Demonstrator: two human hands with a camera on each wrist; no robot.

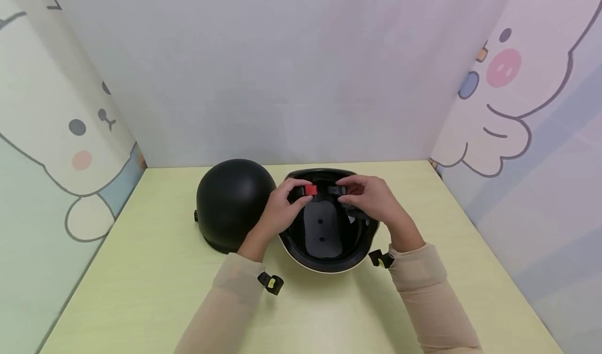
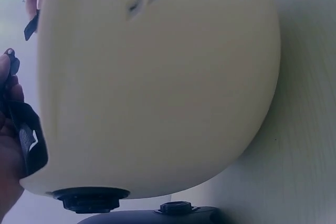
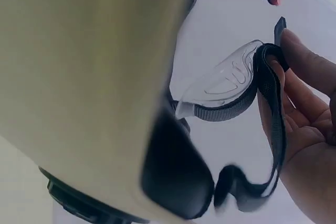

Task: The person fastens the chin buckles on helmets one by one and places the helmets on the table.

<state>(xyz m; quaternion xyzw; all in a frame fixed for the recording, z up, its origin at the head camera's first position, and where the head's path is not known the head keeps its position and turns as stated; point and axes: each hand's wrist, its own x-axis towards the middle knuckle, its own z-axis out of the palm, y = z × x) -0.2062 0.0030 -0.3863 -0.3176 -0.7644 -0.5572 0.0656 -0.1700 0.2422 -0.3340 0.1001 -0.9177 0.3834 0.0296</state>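
Observation:
An upturned cream helmet point(image 2: 163, 93) with a black inside point(image 1: 297, 223) lies on the table. Over its opening, my left hand point(image 1: 278, 207) pinches a red-and-black buckle half point(image 1: 311, 190) between thumb and fingers. Facing it across a small gap, my right hand point(image 1: 376, 201) holds the black buckle half point(image 1: 335, 190) on the other strap. In the right wrist view that black strap point(image 3: 273, 114) loops down from my fingers, and a clear plastic chin cup point(image 3: 226, 80) hangs on it. The two buckle halves are apart.
A black helmet point(image 1: 235, 202) stands dome up just left of the cream one, close to my left forearm. The pale yellow table point(image 1: 155, 291) ends at a plain back wall point(image 1: 282, 82), with cartoon-printed walls on both sides.

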